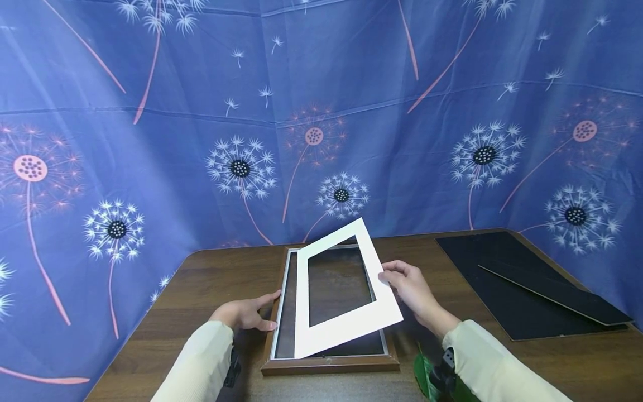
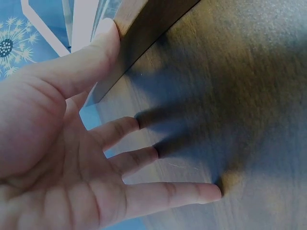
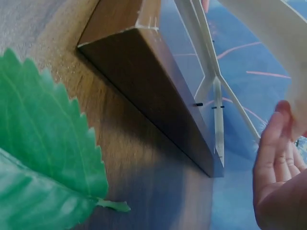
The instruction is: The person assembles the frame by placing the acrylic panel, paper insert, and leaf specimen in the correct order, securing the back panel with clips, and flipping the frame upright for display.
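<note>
White card, cut as a flat rectangular mat with an open window (image 1: pixel 346 328), is tilted over the brown wood-look picture frame with a pale inner lip (image 1: pixel 329 365), its right side lifted clear. Your right hand (image 1: pixel 412 287) pinches the mat's right edge between thumb and fingers. Your left hand (image 1: pixel 246 314) grasps nothing: its thumb and forefinger are extended against the frame's left side, the others stretched toward the brown wood-grain table (image 1: pixel 211 279).

As far as you have got, the frame lies flat, its back seemingly uppermost, and the large black board (image 1: pixel 482 279), probably its backing, is off to the right under a narrower black flap (image 1: pixel 552 293). Unfinished, by my judgement: the mat is neither seated nor set aside, and the board is not on the frame.

You can't tell whether the mat's lower left corner touches the frame, or whether glass fills it. Your right fingertips are partly hidden behind the mat, and the serrated green leaf (image 3: pixel 48 143) is cut off in your right wrist view.
</note>
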Demonstrator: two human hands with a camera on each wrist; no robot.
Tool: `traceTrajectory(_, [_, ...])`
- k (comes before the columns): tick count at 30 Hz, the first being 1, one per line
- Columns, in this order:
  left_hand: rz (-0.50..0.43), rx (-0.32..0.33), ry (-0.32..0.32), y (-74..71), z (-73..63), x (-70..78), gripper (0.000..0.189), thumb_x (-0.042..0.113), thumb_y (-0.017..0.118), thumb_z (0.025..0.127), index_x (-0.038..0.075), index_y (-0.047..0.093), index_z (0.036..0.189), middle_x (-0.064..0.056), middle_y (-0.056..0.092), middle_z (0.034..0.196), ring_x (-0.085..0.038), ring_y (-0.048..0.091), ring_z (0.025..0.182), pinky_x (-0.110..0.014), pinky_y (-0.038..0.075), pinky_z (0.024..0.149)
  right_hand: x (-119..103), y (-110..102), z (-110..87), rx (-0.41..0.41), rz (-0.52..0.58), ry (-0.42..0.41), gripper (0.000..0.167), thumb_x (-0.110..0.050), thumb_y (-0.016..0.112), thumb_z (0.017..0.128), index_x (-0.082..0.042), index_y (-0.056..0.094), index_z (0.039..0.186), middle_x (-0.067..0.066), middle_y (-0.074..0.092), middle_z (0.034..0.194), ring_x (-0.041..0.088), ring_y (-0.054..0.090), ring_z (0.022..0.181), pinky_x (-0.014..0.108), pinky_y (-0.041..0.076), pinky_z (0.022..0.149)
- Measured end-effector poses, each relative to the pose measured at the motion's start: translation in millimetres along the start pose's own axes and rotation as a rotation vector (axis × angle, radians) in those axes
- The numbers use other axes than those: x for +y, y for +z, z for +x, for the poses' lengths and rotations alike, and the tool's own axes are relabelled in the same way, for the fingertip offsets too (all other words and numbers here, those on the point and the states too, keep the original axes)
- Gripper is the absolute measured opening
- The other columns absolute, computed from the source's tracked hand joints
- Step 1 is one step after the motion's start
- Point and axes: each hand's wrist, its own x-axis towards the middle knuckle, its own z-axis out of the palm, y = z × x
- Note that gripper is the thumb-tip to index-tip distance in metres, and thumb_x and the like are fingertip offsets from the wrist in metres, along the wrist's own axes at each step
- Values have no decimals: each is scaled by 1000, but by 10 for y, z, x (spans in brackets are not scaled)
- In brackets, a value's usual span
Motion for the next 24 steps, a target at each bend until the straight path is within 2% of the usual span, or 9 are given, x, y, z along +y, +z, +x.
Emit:
traceTrajectory(6, [14,9,-18,5,-11,1,87,19,78,90,14,28,161,-29,26,161,-55,25,145,-67,29,111,-2,107,-13,-105,-47,37,37,-17,64,99,8,61,126,10,71,98,21,64,81,37,57,68])
traceTrajectory(10, [30,4,-14,4,-23,1,87,20,78,91,15,28,162,-30,26,161,-55,26,144,-67,31,109,-8,159,-10,-123,-110,73,43,-15,67,95,8,59,131,6,67,83,19,59,73,34,55,64])
traceTrajectory(14, [53,4,-12,-3,-40,16,86,22,78,91,15,28,161,-30,27,160,-55,27,144,-67,32,109,-8,182,2,-141,-190,65,53,-12,69,92,9,53,138,6,62,71,19,58,67,33,53,60])
traceTrajectory(20, [63,9,-12,-1,-55,36,86,22,78,91,15,29,161,-29,28,160,-54,26,145,-67,30,110,-1,183,15,-149,-306,29,51,-8,74,89,12,56,133,5,63,79,18,60,69,34,54,59])
traceTrajectory(22, [60,6,-12,1,-54,29,86,22,78,91,15,28,161,-29,27,161,-54,26,145,-67,30,110,10,196,30,-147,-347,18,52,-7,74,88,13,57,132,3,61,78,16,58,63,30,51,55])
traceTrajectory(24, [60,4,-12,1,-56,24,86,21,77,91,15,28,161,-28,27,161,-54,26,145,-67,29,111,22,213,45,-149,-390,4,53,-6,74,87,15,56,133,2,57,69,13,50,54,26,42,50])
